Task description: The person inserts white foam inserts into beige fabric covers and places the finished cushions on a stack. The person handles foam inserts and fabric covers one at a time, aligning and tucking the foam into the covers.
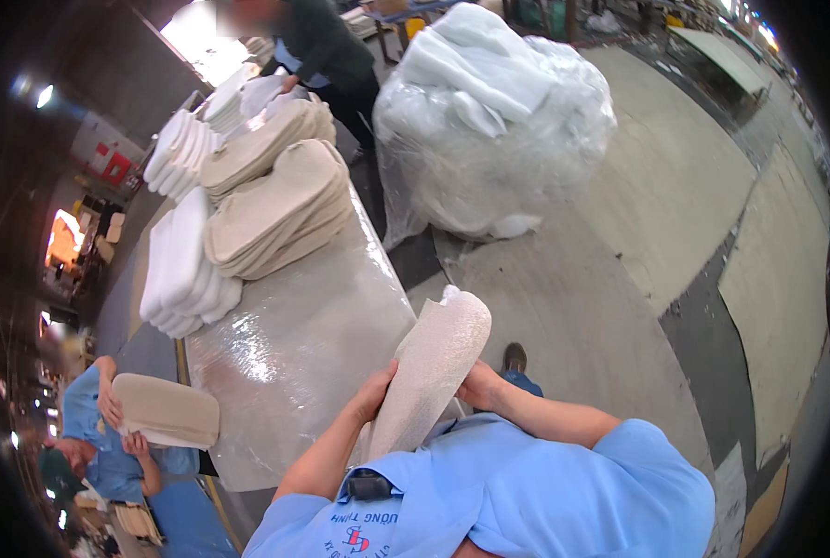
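Observation:
Close to my chest I hold a long cushion [436,358] with a textured beige cover and rounded ends. It stands tilted between my hands, and a bit of white padding shows at its far end. My left hand [376,391] grips its left side, the fingers partly hidden behind it. On the opposite side, my right hand [480,383] is closed on the edge, fingertips partly out of sight. Just beyond my left hand lies the table [294,363], covered in shiny clear plastic.
Stacks of beige covers [280,209] and white pads [187,265] fill the table's far end. A big plastic bag of white padding [494,139] stands beyond it. One co-worker [331,56] is at the far end; another [108,446], at left, holds a beige cushion [166,409].

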Demonstrator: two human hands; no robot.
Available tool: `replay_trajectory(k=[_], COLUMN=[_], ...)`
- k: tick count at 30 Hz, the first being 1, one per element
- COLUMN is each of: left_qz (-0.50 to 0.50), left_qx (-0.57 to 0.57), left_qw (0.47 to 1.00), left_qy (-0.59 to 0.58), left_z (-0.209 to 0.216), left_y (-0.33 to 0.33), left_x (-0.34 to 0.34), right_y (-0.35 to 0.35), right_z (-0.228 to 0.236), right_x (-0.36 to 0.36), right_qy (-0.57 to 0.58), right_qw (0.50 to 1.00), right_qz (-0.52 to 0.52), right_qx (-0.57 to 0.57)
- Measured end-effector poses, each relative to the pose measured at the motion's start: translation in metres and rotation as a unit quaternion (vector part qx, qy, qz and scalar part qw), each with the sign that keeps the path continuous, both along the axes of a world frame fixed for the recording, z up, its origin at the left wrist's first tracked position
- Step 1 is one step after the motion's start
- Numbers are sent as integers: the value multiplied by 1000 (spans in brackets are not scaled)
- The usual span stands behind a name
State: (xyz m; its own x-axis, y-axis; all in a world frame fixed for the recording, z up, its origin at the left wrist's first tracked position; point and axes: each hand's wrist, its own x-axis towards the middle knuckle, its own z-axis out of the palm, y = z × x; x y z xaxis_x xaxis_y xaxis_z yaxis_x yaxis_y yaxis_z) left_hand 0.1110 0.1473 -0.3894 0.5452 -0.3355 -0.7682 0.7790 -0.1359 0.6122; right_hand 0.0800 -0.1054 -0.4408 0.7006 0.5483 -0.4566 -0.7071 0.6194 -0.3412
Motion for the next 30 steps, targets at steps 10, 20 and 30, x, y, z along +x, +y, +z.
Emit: replay_trajectory(k=[10, 20, 30], left_qz=[4, -46, -104], left_qx=[110, 270, 486], left_qw=[978, 938, 810], left_qy=[-176, -211, -310], left_z=[-56, -57, -75], left_y=[-6, -42, -64], left_x=[-14, 1, 18], right_y=[7, 1, 18], right_z=[-12, -75, -153], right_x=[-16, -18, -26], right_qy=[91, 182, -355], right_qw=[988, 965, 793], right_qz=[-66, -108, -237], right_qx=[-110, -153, -436])
